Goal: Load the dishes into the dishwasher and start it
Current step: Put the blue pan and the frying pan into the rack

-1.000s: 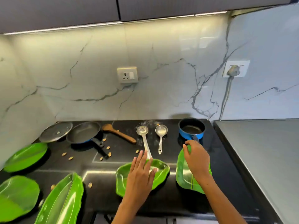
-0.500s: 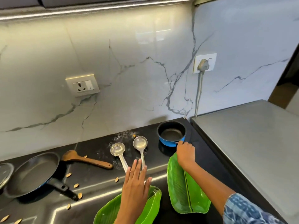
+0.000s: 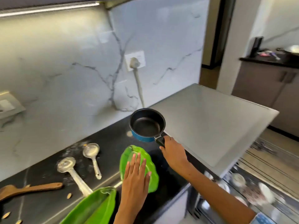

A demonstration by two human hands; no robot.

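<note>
Left grip (image 3: 135, 180): flat, fingers straight, resting on a green leaf plate (image 3: 150, 183) on the black tabletop (image 3: 113, 143).
Right grip (image 3: 174, 152): clenched on the handle of a blue saucepan (image 3: 147, 125), held above the tabletop, visibly empty.
Dishwasher rack (image 3: 252, 191): lower right, blurred crockery inside.
Nearby: second green plate (image 3: 95, 207), two steel ladles (image 3: 73, 172), wooden spatula (image 3: 30, 189).

White marble-look backsplash (image 3: 68, 65) w/ grey veins, plugged-in wall socket (image 3: 135, 60) w/ cord (image 3: 139, 88) hanging down, under-cabinet light strip (image 3: 48, 9), scattered seeds (image 3: 69, 195) on black countertop (image 3: 113, 139), doorway at rear right.
</note>
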